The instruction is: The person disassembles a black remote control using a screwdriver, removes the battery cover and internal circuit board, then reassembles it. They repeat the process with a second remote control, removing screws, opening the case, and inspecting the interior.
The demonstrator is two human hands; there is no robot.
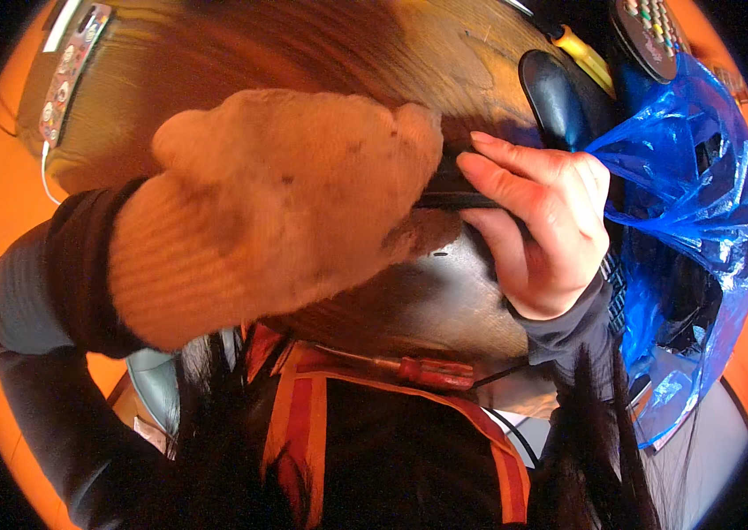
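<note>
My left hand [277, 194] wears a thick orange-brown knitted glove with small dark spots. It hovers over the table with its back toward me, so how its fingers lie cannot be made out. At its right end a dark, narrow, flat piece [446, 189] sticks out from beside or beneath the glove. My bare right hand [546, 216] pinches this piece between the thumb and the bent fingers. What the piece belongs to is hidden. Near the front edge lies a screwdriver [436, 373] with a red handle, its shaft pointing left.
The brown wood-grain table [303, 44] has a bright reflection. On the right stands a blue plastic bag [701, 177]. Close by are a glossy black rounded object [555, 97], a yellow handle [584, 57] and a remote control [648, 40]. A decorated strip [69, 84] with a white cable lies far left.
</note>
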